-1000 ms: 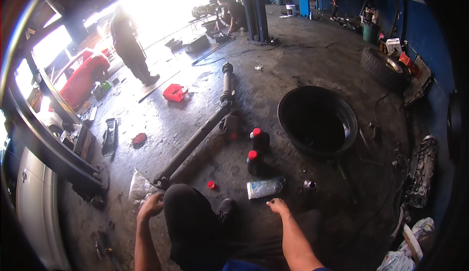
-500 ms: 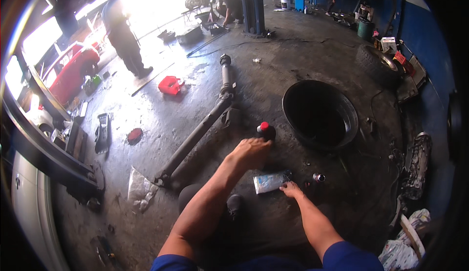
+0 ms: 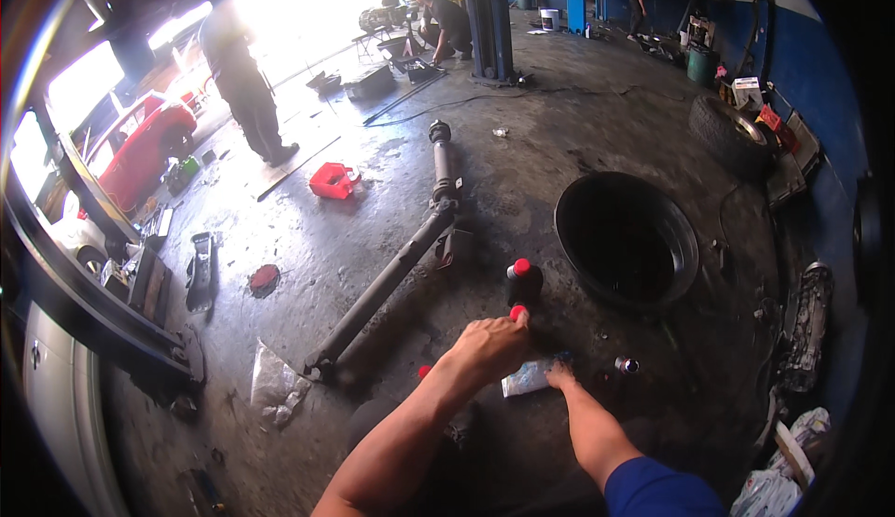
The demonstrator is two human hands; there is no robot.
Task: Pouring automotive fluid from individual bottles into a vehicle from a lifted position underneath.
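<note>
My left hand (image 3: 490, 346) is closed, its fingertips at a red cap (image 3: 518, 312); whatever lies below the cap is hidden by the hand. Just beyond stands a dark bottle (image 3: 528, 288) with its own red cap. My right hand (image 3: 560, 373) grips the right end of a silver and blue packet (image 3: 527, 379) on the floor, with its fingertips partly out of sight. Right of that hand lies a small shiny metal cylinder (image 3: 626, 365). Another small red thing (image 3: 424, 371) shows beside my left forearm.
A wide black tub (image 3: 692, 270) stands at the right. A long jointed drive shaft (image 3: 387, 279) lies left of my hands, near a clear plastic bag (image 3: 275, 388) and red container (image 3: 333, 181). A lift post (image 3: 491, 23), a tyre (image 3: 713, 125) and several people are farther off.
My left hand has come down and nearer, and a second red cap now shows at its fingertips. My right hand has moved farther onto the packet. The view has tilted slightly upward.
</note>
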